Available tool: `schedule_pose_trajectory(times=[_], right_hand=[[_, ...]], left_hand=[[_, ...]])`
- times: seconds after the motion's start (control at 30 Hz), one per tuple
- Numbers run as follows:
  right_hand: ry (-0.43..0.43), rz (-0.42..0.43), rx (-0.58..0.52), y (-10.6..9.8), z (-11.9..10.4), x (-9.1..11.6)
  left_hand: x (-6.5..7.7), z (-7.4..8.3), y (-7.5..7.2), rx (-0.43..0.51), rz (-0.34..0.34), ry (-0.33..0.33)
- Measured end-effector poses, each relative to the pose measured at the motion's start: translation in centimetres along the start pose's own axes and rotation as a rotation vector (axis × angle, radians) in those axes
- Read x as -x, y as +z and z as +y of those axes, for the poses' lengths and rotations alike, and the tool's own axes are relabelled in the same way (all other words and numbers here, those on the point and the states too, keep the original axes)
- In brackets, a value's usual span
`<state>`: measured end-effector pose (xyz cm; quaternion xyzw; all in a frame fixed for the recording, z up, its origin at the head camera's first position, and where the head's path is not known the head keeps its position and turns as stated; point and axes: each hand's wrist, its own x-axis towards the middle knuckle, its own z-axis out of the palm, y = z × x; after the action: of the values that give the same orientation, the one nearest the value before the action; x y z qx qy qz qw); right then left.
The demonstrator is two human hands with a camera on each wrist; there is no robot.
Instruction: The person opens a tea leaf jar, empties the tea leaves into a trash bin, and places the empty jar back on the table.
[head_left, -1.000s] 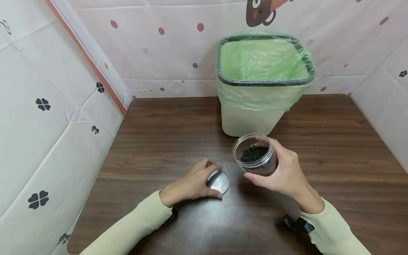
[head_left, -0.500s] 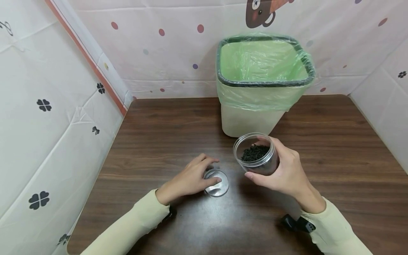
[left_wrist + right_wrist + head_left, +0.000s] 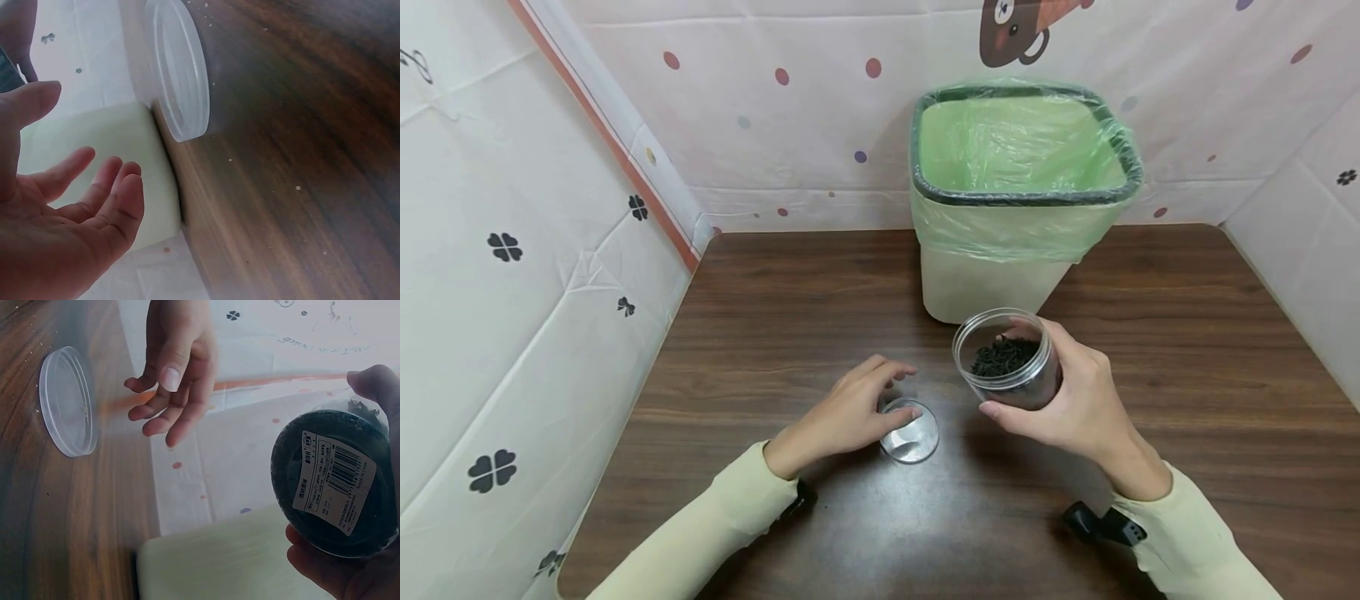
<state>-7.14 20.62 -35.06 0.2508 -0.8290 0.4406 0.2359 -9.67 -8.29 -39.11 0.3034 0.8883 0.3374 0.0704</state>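
Nearest to me on the head feed are the two pale sleeves [image 3: 722, 517], with a black device [image 3: 1101, 527] at the right wrist, close above the table [image 3: 775, 317]; I'd mind it, since a low sweep of that arm could knock it against the wood. Just beyond, the left hand [image 3: 844, 415] is released, fingers loosely bent and gripping nothing. It hangs over the clear lid [image 3: 913, 440], and both wrist feeds show a gap between them. The lid lies flat on the table, pale specks [image 3: 298, 187] scattered about; a careless brush of the thumb could send it sliding.

A little farther out, the right hand [image 3: 1082, 396] grasps the clear jar [image 3: 1026, 393] round its side. The jar is uncapped, held off the table and tilted, with dark loose leaves [image 3: 1002, 357] inside and a barcode label [image 3: 334, 481] on its base. This is where I worry most: a bit more tilt, or a jolt, and I'd expect leaves over the wood. Smooth plastic might also slip if those fingers ease.

Behind the jar stands the bin [image 3: 977, 287], its green liner [image 3: 1000, 237] folded over the rim; a forward swing could bump it, with the dotted backdrop [image 3: 775, 150] beyond
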Motion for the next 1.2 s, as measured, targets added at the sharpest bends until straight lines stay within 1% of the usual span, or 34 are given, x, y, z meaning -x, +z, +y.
schedule_pose_trajectory(times=[0.17, 0.6, 0.77, 0.87, 0.97, 1.2], right_hand=[[0.003, 0.000, 0.008, -0.2, -0.1, -0.1], [0.018, 0.012, 0.063, -1.1, -0.2, 0.0], [0.029, 0.004, 0.061, -1.3, -0.3, 0.0], [0.020, 0.013, 0.061, -1.4, -0.3, 0.0], [0.014, 0.021, 0.063, -1.5, -0.3, -0.1], [0.017, 0.018, 0.074, -1.8, -0.4, -0.2]], left_hand=[[-0.2, 0.1, -0.3, 0.029, 0.034, 0.007], [-0.6, 0.4, -0.8, 0.026, 0.073, 0.025], [-1.0, 0.5, -0.9, 0.058, 0.110, 0.046], [-1.2, 0.6, -1.1, 0.074, 0.134, 0.052], [-1.3, 0.7, -1.4, 0.082, 0.145, 0.042], [-1.5, 1.2, -1.9, 0.112, 0.138, 0.010]])
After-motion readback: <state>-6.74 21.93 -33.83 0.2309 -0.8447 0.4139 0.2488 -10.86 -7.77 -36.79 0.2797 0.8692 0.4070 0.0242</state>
